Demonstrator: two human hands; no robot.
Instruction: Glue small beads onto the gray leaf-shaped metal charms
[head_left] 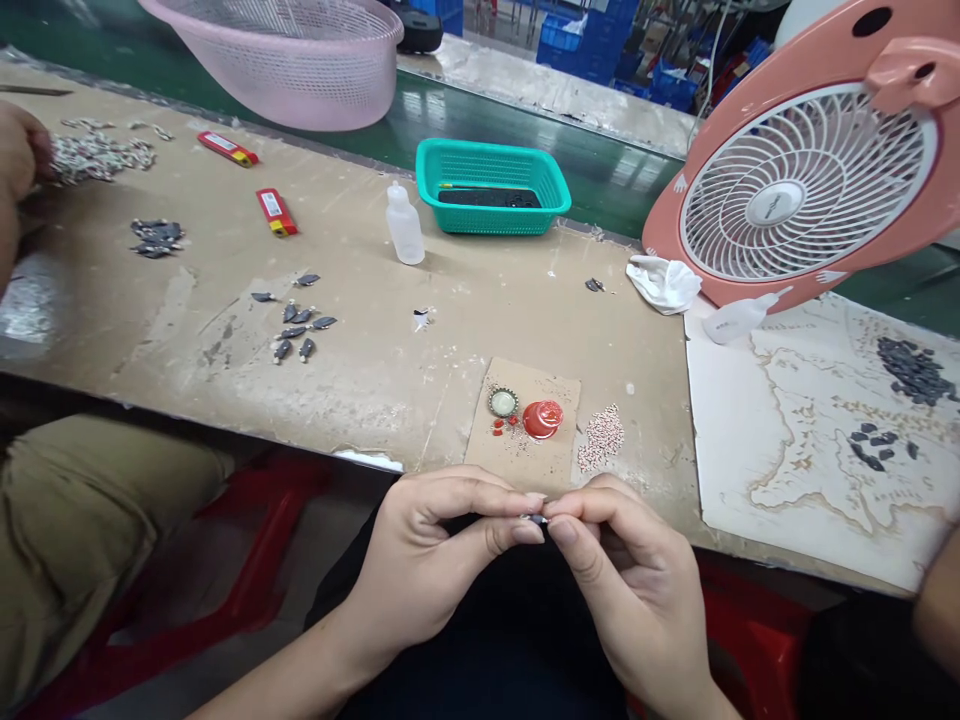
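My left hand (427, 560) and my right hand (630, 570) meet at the front edge of the bench. Their fingertips pinch a tiny dark charm (535, 520), mostly hidden by my fingers. Just beyond the hands lies a cardboard piece (521, 465). On it sit a bottle-cap-shaped bead dish (502, 402) and a red round lid (543, 418), with scattered tiny beads and red bits. A patch of pink-white seed beads (602, 437) lies to its right, close to my right hand.
Dark charms (296, 328) lie on the workbench (420, 375), with two red lighters (228, 148) behind them. A co-worker's hand (19, 150) sits at far left. Further back are a squeeze bottle (405, 225), teal basket (493, 187), pink basket (270, 50), pink fan (795, 150) and printed paper (825, 430).
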